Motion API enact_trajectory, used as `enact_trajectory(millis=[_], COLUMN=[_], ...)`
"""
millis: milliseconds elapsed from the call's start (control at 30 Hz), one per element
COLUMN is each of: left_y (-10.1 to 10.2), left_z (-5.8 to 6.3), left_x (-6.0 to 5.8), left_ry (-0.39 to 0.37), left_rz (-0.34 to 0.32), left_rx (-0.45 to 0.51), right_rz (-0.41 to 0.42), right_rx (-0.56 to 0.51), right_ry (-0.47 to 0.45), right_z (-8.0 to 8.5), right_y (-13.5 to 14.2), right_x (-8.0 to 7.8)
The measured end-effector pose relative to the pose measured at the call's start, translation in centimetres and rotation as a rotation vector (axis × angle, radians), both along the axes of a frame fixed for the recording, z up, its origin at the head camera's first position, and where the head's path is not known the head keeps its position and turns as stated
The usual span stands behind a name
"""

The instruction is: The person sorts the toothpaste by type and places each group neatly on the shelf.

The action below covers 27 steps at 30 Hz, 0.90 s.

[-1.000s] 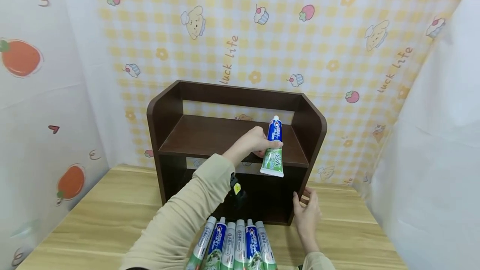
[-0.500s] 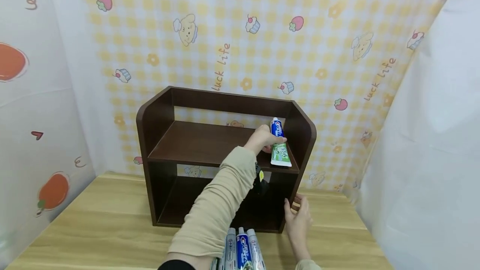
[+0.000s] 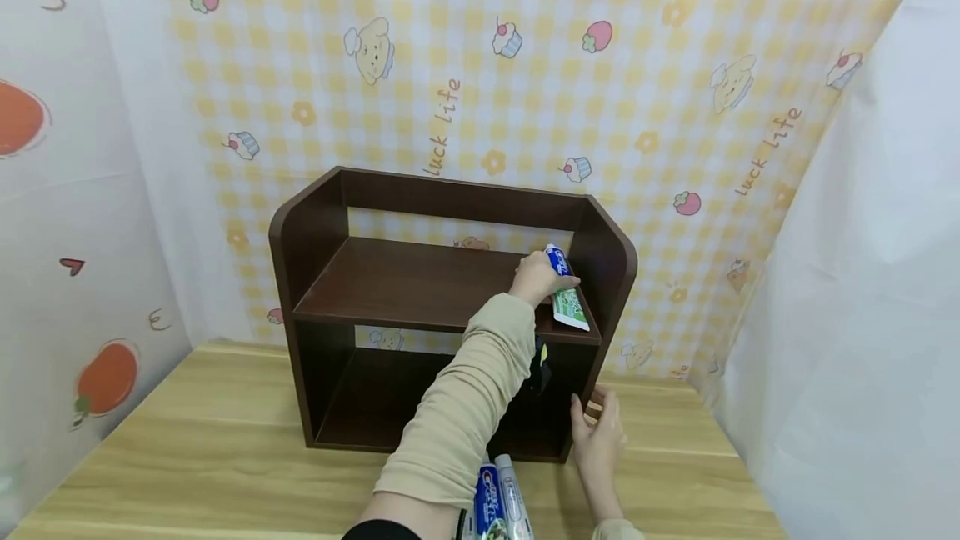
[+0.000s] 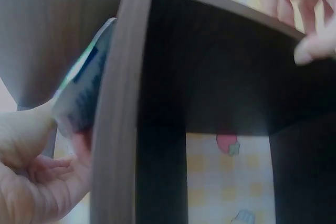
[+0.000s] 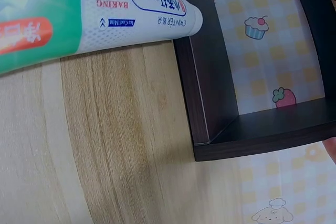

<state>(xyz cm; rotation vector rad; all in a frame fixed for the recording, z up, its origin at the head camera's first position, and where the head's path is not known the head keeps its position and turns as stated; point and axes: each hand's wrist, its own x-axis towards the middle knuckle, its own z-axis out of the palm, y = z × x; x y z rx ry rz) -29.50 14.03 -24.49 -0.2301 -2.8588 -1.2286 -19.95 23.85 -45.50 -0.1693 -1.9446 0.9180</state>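
Observation:
My left hand (image 3: 534, 277) grips a blue, white and green Crest toothpaste tube (image 3: 570, 308) at the right end of the upper level of a dark brown shelf unit (image 3: 420, 277). The cap points to the back and the flat end lies near the shelf's front edge. In the left wrist view, the tube (image 4: 84, 87) is tilted between thumb and fingers beside the shelf board (image 4: 123, 103). Low on the unit's right side panel, my right hand (image 3: 598, 440) holds the edge, thumb at the front and fingers round the outside.
Several toothpaste tubes (image 3: 491, 498) lie before the unit on the wood-grain table (image 3: 187, 457), partly hidden by the left sleeve (image 3: 457, 407). A white and green tube (image 5: 136, 14) reaches the unit's bottom edge. Behind stands a yellow checked wall covering (image 3: 420, 107).
My left hand has carried the tube rightward and lowered it towards the upper shelf's right end, and the tube has turned slightly. The right hand keeps its hold on the side panel.

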Motion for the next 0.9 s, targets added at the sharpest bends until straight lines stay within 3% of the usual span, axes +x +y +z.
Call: enact_trajectory(millis=[300, 533, 633, 733, 900], left_y=[-0.2, 0.1, -0.1, -0.6, -1.9], left_z=[-0.6, -0.6, -0.7, -0.9, -1.0], left_x=[-0.3, -0.2, 0.0, 0.2, 0.8], left_ry=[0.087, 0.178, 0.238, 0.259, 0.267], left_rz=[0.031, 0.065, 0.048, 0.005, -0.125], left_rx=[0.005, -0.11, -0.13, -0.082, -0.043], right_rz=[-0.031, -0.029, -0.033, -0.032, -0.026], right_rx=[0.019, 0.027, 0.035, 0.038, 0.024], right_ry=[-0.002, -0.016, -0.024, -0.028, -0.025], right_z=[0.3, 0.5, 0.5, 0.6, 0.6], right_y=[0.1, -0.1, -0.2, -0.3, -0.1], right_x=[0.0, -0.1, -0.1, 0.0, 0.2])
